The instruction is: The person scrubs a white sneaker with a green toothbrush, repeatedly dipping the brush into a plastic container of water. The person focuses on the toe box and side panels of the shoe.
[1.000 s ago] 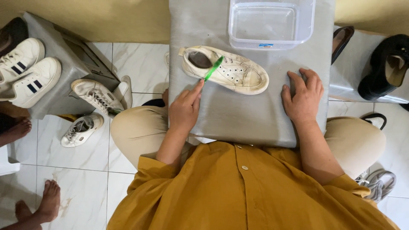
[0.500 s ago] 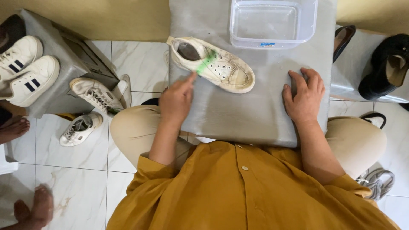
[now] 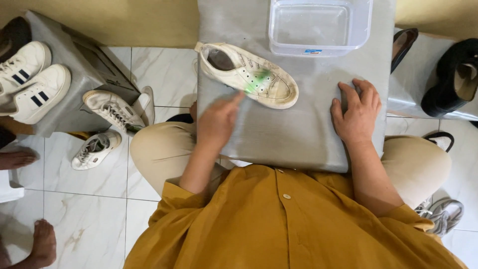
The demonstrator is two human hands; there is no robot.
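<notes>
Left hand [image 3: 217, 121] with green brush [image 3: 255, 80] on white shoe [image 3: 247, 74]

Off-white sneaker [image 3: 247, 74] with grubby tan smudges and a dark grey insole; blurred bright green brush [image 3: 255, 80] across its laces. Grey, faintly woven board [image 3: 298, 129] under it. Clear plastic tub [image 3: 320, 26] with a small blue label. Mustard-yellow shirt [image 3: 279, 224], beige trousers [image 3: 159, 149]. White floor tiles [image 3: 94, 199] with pale grey marbling. Two white sneakers with dark navy stripes [image 3: 32, 84] on a grey box [image 3: 84, 69]. Black shoe [image 3: 455, 74] at the right. Wall strip ochre.
</notes>
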